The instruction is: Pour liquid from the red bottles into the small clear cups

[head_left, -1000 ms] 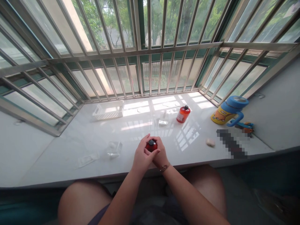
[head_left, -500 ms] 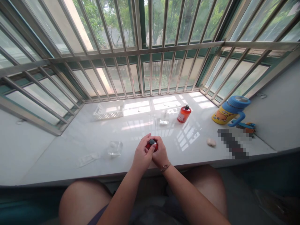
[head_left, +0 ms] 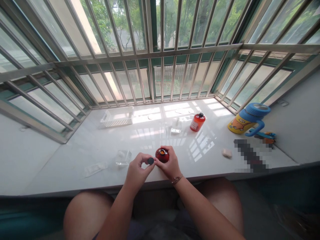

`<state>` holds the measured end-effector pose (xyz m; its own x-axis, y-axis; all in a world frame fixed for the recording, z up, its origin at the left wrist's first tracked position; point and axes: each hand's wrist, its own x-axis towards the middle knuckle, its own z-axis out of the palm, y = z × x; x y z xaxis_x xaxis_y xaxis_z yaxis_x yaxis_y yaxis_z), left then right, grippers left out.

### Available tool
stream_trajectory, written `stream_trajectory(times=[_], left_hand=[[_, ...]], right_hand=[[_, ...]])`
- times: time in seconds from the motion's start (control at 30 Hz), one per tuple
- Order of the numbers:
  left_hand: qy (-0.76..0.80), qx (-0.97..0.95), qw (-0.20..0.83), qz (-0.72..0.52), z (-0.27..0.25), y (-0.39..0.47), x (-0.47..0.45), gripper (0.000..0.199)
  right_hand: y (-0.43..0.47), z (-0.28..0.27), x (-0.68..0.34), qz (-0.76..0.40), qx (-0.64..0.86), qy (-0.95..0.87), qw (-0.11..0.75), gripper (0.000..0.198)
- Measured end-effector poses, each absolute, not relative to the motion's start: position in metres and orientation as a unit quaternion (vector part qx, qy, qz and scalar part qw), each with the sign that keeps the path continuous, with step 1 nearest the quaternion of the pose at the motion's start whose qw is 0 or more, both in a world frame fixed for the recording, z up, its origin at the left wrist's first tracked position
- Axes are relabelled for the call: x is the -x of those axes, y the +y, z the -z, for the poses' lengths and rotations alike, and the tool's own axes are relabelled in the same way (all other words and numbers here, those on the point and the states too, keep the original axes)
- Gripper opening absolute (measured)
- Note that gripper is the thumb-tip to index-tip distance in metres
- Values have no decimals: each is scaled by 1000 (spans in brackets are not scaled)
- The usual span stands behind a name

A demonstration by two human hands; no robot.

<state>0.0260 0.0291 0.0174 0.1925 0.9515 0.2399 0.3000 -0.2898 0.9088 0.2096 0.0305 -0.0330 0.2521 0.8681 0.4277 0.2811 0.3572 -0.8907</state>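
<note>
A dark red bottle (head_left: 162,157) stands near the front of the white sill, its round mouth uncovered. My right hand (head_left: 170,162) is closed around its right side and front. Just left of the bottle, my left hand (head_left: 139,168) pinches a black bottle cap (head_left: 150,161) between thumb and fingers, apart from the mouth. Farther back are a bright red bottle (head_left: 197,122) with a black cap and a small clear glass bottle (head_left: 176,126). To the left of my left hand lies a clear box-like container (head_left: 123,158).
A white perforated basket (head_left: 117,117) sits at the back left. On the right stand a blue and yellow thermos (head_left: 247,118) and a pale, soap-like lump (head_left: 227,153). A flat clear packet (head_left: 95,169) lies front left. Metal bars (head_left: 160,55) enclose the window behind.
My left hand has moved left, away from the bottle, with the black cap in its fingers. The bottle's mouth is now uncovered. My right hand stays around the bottle.
</note>
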Motion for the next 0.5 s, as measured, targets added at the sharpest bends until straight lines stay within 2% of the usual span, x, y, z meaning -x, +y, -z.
stream_trajectory(times=[0.13, 0.3, 0.5], left_hand=[[545, -685, 346, -338, -8, 19, 32, 29], [680, -663, 222, -221, -15, 25, 110, 36], [750, -623, 128, -182, -3, 57, 165, 31]], right_hand=[[30, 33, -210, -230, 520, -565, 598, 53], [30, 34, -211, -239, 524, -561, 595, 52], [29, 35, -210, -238, 524, -563, 593, 51]])
